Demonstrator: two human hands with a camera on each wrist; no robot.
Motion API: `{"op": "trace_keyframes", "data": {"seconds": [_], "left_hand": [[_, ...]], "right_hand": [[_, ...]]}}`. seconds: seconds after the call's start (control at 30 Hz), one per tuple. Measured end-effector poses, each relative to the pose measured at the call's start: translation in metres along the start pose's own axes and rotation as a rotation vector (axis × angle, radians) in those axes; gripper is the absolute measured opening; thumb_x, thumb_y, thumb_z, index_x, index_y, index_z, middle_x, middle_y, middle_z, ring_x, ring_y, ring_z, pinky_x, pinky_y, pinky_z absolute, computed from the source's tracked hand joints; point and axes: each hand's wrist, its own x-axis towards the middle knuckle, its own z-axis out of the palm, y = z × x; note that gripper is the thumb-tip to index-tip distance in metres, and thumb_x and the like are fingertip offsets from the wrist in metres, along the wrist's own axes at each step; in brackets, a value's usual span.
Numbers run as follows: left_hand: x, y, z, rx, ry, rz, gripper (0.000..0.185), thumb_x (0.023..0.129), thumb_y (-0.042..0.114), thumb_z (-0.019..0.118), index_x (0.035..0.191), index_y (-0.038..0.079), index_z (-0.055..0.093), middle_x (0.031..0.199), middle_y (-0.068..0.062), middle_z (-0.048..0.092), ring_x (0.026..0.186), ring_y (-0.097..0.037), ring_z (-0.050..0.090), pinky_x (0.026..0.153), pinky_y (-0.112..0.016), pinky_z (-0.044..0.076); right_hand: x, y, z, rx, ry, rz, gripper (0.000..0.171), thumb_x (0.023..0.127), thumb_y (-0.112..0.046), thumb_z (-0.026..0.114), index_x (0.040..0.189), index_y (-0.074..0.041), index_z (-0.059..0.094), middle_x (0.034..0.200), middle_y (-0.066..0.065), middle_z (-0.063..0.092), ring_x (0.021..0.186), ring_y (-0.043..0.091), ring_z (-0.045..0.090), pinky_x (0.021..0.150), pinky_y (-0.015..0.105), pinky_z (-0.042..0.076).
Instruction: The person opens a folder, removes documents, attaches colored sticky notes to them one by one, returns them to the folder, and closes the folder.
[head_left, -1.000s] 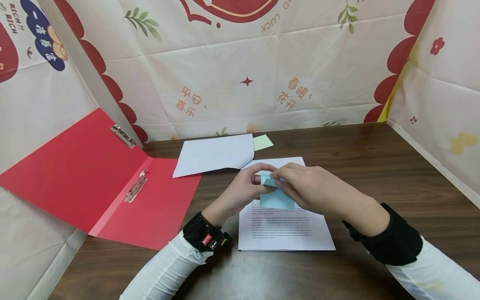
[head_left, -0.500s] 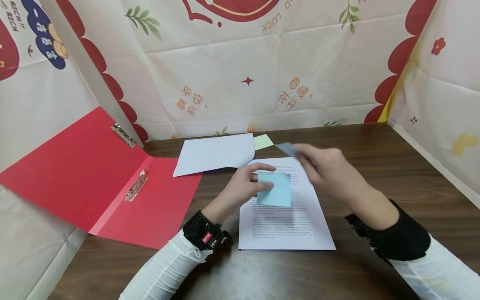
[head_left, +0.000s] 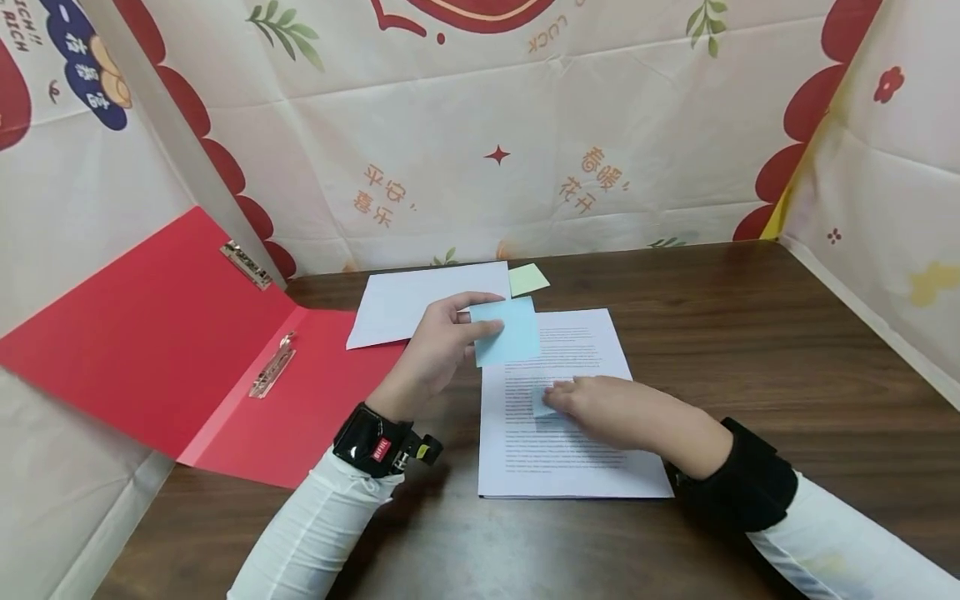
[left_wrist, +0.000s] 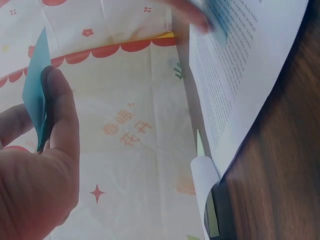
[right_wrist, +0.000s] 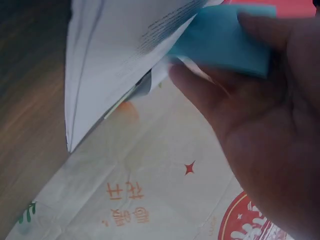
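Note:
My left hand [head_left: 431, 346] pinches a pad of blue sticky notes [head_left: 519, 333] between thumb and fingers, raised over the far left edge of the printed sheets. In the left wrist view the pad [left_wrist: 35, 97] is seen nearly edge-on. Low over the middle of the printed sheets [head_left: 562, 458], my right hand [head_left: 622, 408] holds a single blue sticky note [head_left: 538, 405] at its fingertips. Most of that note is hidden under the fingers in the head view; the right wrist view shows more of the note [right_wrist: 227, 42], blurred by motion, with the thumb across it.
An open red folder [head_left: 150, 333] with metal clips lies at the left, one cover leaning up against the cloth side. White paper [head_left: 420, 304] overlaps its far corner, and a pale green sticky note [head_left: 528, 279] sticks out beside that. Printed cloth [head_left: 465, 108] walls surround the wooden table [head_left: 750, 333].
My right hand has peeled a blue note off the pad, lifted it away, then brought it down to the printed page. My left hand has moved the pad up and to the left.

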Motion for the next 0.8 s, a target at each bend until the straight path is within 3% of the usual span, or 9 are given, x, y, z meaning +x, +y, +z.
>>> {"op": "trace_keyframes", "data": {"seconds": [0.13, 0.27, 0.43, 0.57, 0.67, 0.73, 0.8], "left_hand": [[0.000, 0.002, 0.002, 0.017, -0.006, -0.005, 0.036, 0.101, 0.006, 0.069, 0.137, 0.013, 0.069, 0.128, -0.017, 0.074, 0.111, -0.024, 0.075, 0.099, -0.044, 0.063], [0.001, -0.001, 0.002, 0.026, -0.019, -0.005, 0.037, 0.101, 0.006, 0.070, 0.138, 0.012, 0.068, 0.131, -0.018, 0.073, 0.109, -0.023, 0.074, 0.098, -0.041, 0.063], [0.000, -0.005, 0.003, 0.051, -0.026, -0.030, 0.038, 0.102, 0.007, 0.070, 0.139, 0.013, 0.067, 0.128, -0.015, 0.074, 0.106, -0.021, 0.074, 0.096, -0.036, 0.063], [0.000, -0.006, 0.004, 0.063, -0.037, -0.031, 0.038, 0.102, 0.008, 0.070, 0.139, 0.012, 0.067, 0.128, -0.015, 0.073, 0.106, -0.022, 0.074, 0.097, -0.036, 0.063], [0.000, -0.007, 0.006, 0.057, -0.050, -0.037, 0.037, 0.102, 0.006, 0.070, 0.138, 0.011, 0.067, 0.128, -0.016, 0.073, 0.105, -0.021, 0.074, 0.095, -0.036, 0.063], [0.000, -0.008, 0.007, 0.054, -0.053, -0.040, 0.036, 0.102, 0.006, 0.070, 0.137, 0.010, 0.067, 0.126, -0.016, 0.074, 0.104, -0.020, 0.073, 0.094, -0.035, 0.063], [0.000, -0.008, 0.009, 0.052, -0.056, -0.036, 0.035, 0.101, 0.006, 0.070, 0.136, 0.010, 0.067, 0.124, -0.016, 0.074, 0.102, -0.020, 0.073, 0.092, -0.034, 0.063]], "right_hand": [[-0.003, 0.000, -0.001, 0.124, -0.133, 0.029, 0.058, 0.103, -0.033, 0.071, 0.152, -0.004, 0.058, 0.162, 0.018, 0.051, 0.149, 0.043, 0.051, 0.119, 0.058, 0.046], [-0.003, 0.002, -0.004, 0.157, -0.162, 0.034, 0.068, 0.101, -0.047, 0.070, 0.154, -0.005, 0.056, 0.166, 0.019, 0.046, 0.152, 0.045, 0.047, 0.121, 0.063, 0.041], [-0.006, 0.005, -0.012, 0.154, -0.137, 0.062, 0.066, 0.098, -0.047, 0.075, 0.148, -0.006, 0.062, 0.160, 0.017, 0.055, 0.144, 0.037, 0.059, 0.118, 0.061, 0.045], [-0.008, 0.009, -0.015, 0.195, -0.139, 0.061, 0.058, 0.094, -0.040, 0.082, 0.137, -0.004, 0.070, 0.143, 0.015, 0.070, 0.119, 0.027, 0.073, 0.102, 0.046, 0.060], [-0.009, 0.013, -0.019, 0.239, -0.101, 0.037, 0.045, 0.099, -0.032, 0.077, 0.134, -0.004, 0.072, 0.133, 0.012, 0.075, 0.106, 0.018, 0.072, 0.096, 0.042, 0.061], [-0.009, 0.017, -0.025, 0.324, -0.028, 0.056, 0.040, 0.105, -0.027, 0.068, 0.138, -0.003, 0.069, 0.129, 0.012, 0.076, 0.106, 0.019, 0.073, 0.097, 0.044, 0.062], [-0.007, 0.021, -0.033, 0.506, 0.054, 0.114, 0.038, 0.109, -0.024, 0.062, 0.139, -0.001, 0.067, 0.125, 0.015, 0.077, 0.105, 0.025, 0.075, 0.092, 0.045, 0.065]]}}
